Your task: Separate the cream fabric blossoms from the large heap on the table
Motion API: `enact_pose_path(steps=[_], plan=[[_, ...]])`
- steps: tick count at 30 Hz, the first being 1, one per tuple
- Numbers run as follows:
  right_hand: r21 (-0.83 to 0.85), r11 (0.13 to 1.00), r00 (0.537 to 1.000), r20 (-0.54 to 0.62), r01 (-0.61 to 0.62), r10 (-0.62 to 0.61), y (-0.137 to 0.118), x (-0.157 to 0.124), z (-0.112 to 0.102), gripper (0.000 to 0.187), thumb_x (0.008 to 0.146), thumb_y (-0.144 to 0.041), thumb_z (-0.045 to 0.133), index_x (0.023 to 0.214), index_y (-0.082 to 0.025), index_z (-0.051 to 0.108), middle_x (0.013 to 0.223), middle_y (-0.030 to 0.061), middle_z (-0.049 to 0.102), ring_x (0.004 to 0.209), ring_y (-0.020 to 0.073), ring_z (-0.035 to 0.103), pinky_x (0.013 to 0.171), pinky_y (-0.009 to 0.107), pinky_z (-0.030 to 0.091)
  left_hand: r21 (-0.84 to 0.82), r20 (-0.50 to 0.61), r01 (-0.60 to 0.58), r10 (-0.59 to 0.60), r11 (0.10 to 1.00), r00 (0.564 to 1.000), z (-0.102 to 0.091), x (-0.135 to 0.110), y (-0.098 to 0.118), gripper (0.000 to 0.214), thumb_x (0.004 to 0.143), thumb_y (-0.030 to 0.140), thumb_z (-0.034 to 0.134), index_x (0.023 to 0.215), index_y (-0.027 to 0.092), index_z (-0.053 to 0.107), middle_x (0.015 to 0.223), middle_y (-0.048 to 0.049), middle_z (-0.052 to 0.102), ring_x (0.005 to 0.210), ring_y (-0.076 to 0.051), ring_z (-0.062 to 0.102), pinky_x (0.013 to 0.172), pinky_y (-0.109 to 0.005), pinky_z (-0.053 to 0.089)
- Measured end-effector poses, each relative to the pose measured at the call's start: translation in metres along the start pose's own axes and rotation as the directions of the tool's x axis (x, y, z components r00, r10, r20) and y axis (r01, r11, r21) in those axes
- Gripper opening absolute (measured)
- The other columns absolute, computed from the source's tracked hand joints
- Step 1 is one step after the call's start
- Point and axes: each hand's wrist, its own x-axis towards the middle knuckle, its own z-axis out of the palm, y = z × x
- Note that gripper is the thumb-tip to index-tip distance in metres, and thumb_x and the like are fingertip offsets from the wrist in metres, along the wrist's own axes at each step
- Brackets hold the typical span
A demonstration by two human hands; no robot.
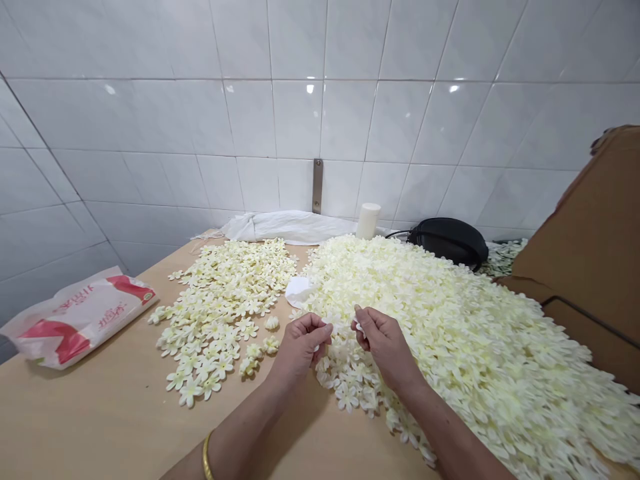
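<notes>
My left hand [303, 340] is closed in a pinch, with a bit of a white flower showing at its fingertips. A short gap away, my right hand [381, 339] pinches another small white flower piece between thumb and forefinger. Both hands hover over the near left edge of a large heap of loose, pale artificial flowers [450, 333], so the held pieces blend into it. To the left lies a smaller spread of yellowish-white flowers [215, 320], some apparently layered. Several thicker flower clusters [255, 353] rest beside my left hand.
A red and white plastic packet [85, 317] lies at the table's left. Along the tiled wall are a white cloth [285, 227], a white cylinder [369, 221] and a black rounded case [447, 241]. A white paper piece [297, 291] lies between the heaps. Cardboard [590, 247] stands at right.
</notes>
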Motion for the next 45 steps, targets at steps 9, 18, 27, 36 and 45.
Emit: enact_pose_path(steps=[9,18,27,36,45], plan=[[-0.001,1.0,0.989,0.147,0.031,-0.031,-0.006,0.0,-0.003,0.026,0.077,-0.039,0.051,0.072,-0.014,0.047,0.063,-0.0006,0.044,0.059,0.0101,0.041,0.057,0.022,0.034,0.011,-0.026,0.008,-0.008,1.0,1.0,0.0,0.001,0.0,0.029,0.06,0.033,0.064,0.059,0.014,0.042,0.043,0.0054,0.043,0.031,-0.001,0.029,0.034,-0.015,0.014],[-0.521,0.812,0.954,0.009,0.261,-0.301,-0.006,-0.003,-0.004,0.036,0.081,-0.039,0.046,0.055,-0.016,0.037,0.051,-0.0023,0.034,0.048,0.009,0.032,0.047,0.023,0.025,0.012,-0.023,0.007,-0.006,1.0,1.0,0.002,0.0,0.001,0.03,0.06,0.035,0.064,0.06,0.014,0.042,0.047,0.0046,0.047,0.032,-0.001,0.028,0.035,-0.016,0.014],[-0.527,0.739,0.882,0.046,0.42,-0.469,-0.01,-0.006,-0.002,0.021,0.084,-0.027,0.043,0.09,-0.014,0.058,0.085,0.0067,0.052,0.077,0.0153,0.05,0.067,0.026,0.039,0.088,-0.015,0.003,-0.001,0.996,1.0,0.004,-0.002,0.003,0.031,0.057,0.034,0.066,0.059,0.014,0.043,0.045,0.0058,0.042,0.035,-0.001,0.027,0.037,-0.016,0.017],[-0.585,0.716,0.906,0.084,0.382,-0.415,-0.003,-0.004,0.0,0.026,0.086,-0.026,0.035,0.063,-0.016,0.038,0.061,0.0013,0.044,0.059,0.0132,0.04,0.055,0.026,0.03,0.136,0.036,-0.013,0.008,0.991,0.999,0.006,-0.005,0.005,0.03,0.059,0.036,0.066,0.06,0.013,0.047,0.046,0.0054,0.042,0.036,-0.001,0.029,0.037,-0.016,0.018],[-0.638,0.595,0.803,0.063,0.489,-0.593,-0.019,-0.009,-0.01,0.014,0.083,-0.021,0.044,0.085,-0.017,0.056,0.079,0.0074,0.054,0.074,0.0185,0.049,0.066,0.031,0.039,-0.368,-0.095,0.176,-0.225,0.913,0.97,0.003,0.003,0.004,0.034,0.077,0.045,0.049,0.071,0.011,0.051,0.055,0.0009,0.047,0.038,-0.002,0.036,0.037,-0.014,0.023]])
